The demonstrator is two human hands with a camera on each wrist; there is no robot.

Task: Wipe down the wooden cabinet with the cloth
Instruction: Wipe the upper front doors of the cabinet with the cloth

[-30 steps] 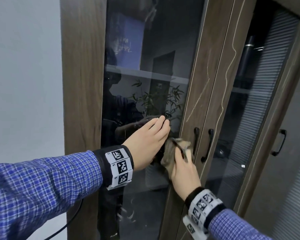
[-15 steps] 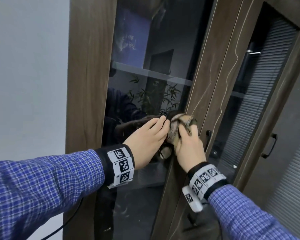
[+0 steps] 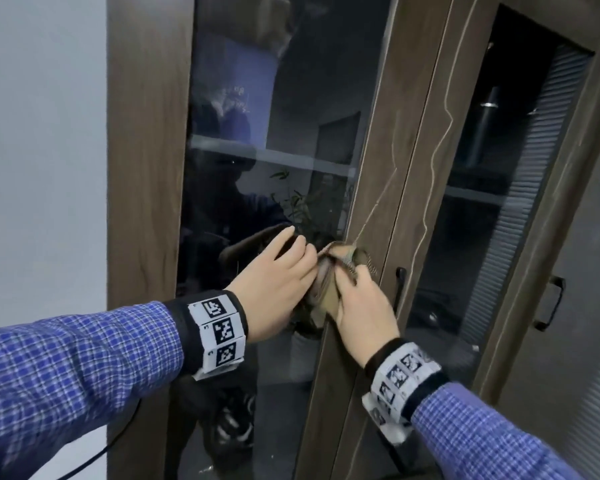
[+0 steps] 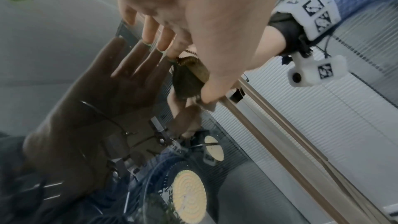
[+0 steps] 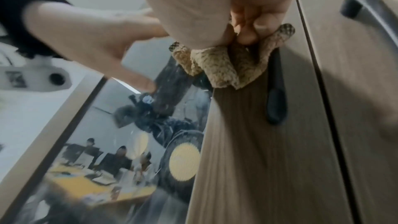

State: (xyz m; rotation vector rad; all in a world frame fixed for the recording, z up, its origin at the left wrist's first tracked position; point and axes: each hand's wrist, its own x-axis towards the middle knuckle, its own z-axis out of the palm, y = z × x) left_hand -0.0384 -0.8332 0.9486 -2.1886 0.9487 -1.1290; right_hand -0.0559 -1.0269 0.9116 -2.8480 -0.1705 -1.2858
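Observation:
The wooden cabinet (image 3: 149, 168) has dark glass doors. My left hand (image 3: 278, 275) lies flat with straight fingers (image 4: 150, 31) on the left door's glass (image 3: 291, 133). Just right of it, my right hand (image 3: 364, 306) grips a bunched beige cloth (image 3: 328, 289) and presses it on that door's wooden upright (image 3: 378, 168), level with the top of the black handle (image 3: 399, 285). In the right wrist view the cloth (image 5: 217, 67) sticks out below my curled fingers (image 5: 245, 28), against the wood beside the handle (image 5: 276, 105). The left wrist view shows the cloth (image 4: 193, 69) behind my left thumb.
The right glass door (image 3: 482, 237) meets the left one at a centre seam. Further right stands another unit with a black handle (image 3: 549, 303) and ribbed panels. A pale wall (image 3: 42, 168) lies left of the cabinet. The glass reflects a plant and my arms.
My right hand has slid the cloth up the wooden upright from beside the handles to their top, closer to my left fingertips. My left hand has stayed flat on the glass.

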